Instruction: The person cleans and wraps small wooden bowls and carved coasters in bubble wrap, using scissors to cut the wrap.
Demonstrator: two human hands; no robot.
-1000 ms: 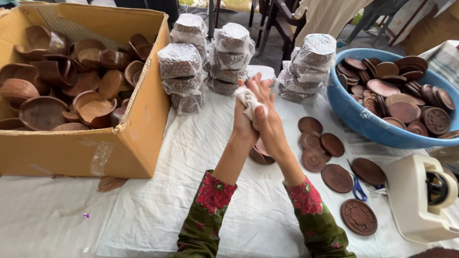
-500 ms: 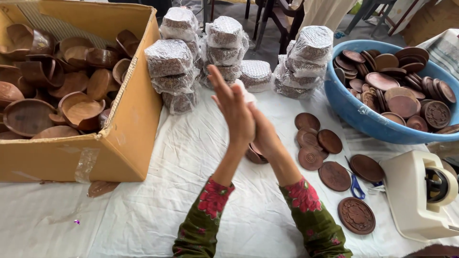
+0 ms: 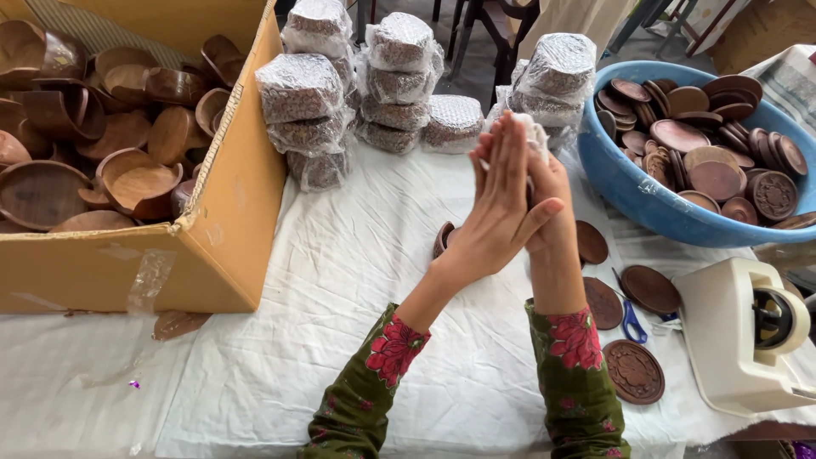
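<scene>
My left hand (image 3: 500, 204) and my right hand (image 3: 552, 197) are raised above the table, palms pressed flat against each other, fingers pointing up. A crumpled white cloth (image 3: 535, 129) is squeezed between them and only its top pokes out above the fingertips. Beneath the hands a small brown wooden dish (image 3: 444, 239) stands partly hidden on the white table cover (image 3: 340, 280). Round carved wooden discs (image 3: 633, 371) lie flat to the right of my wrists.
A large cardboard box (image 3: 229, 212) of wooden bowls fills the left. Stacks wrapped in clear film (image 3: 299, 89) stand at the back. A blue basin (image 3: 646, 204) of wooden discs sits at the right, with a beige tape dispenser (image 3: 739, 340) and blue scissors (image 3: 631, 321) nearer me.
Both hands have swung to the right and risen slightly while rubbing together on the cloth. The left palm now covers the right hand, and some discs are hidden behind the arms.
</scene>
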